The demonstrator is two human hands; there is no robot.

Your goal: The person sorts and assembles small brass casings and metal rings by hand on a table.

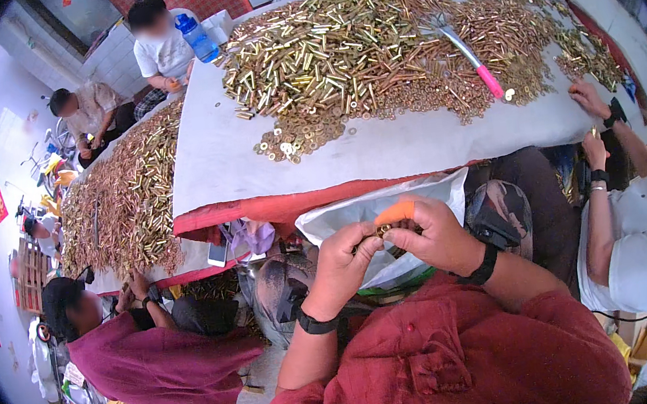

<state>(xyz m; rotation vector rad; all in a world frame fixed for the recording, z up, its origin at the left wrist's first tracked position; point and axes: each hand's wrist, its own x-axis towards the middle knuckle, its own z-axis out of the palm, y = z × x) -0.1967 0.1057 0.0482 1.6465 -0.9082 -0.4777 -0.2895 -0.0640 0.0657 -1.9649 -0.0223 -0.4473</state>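
Observation:
My left hand (350, 256) and my right hand (446, 237) meet in front of my chest, their fingers pinched together. Between the fingertips is a small brass-coloured ring-ended piece (383, 229); most of it is hidden by the fingers. An orange cover (395, 212) wraps one finger of my right hand. Right below the hands, a white plastic bag (326, 222) lies open across my lap, with some brass-coloured pieces partly visible inside. Beyond them, the white-covered table (289, 176) carries a heap of brass-coloured tubes (322, 50), copper-coloured rods (472, 33), and flat washers (292, 138).
A pink-handled tool (489, 81) lies on the heap. A blue bottle (197, 37) stands at the far left corner. Co-workers sit close by: one in purple (157, 352) at left, one in white (632, 247) at right. A second heap (122, 189) covers the left table. A phone (218, 253) lies below the table edge.

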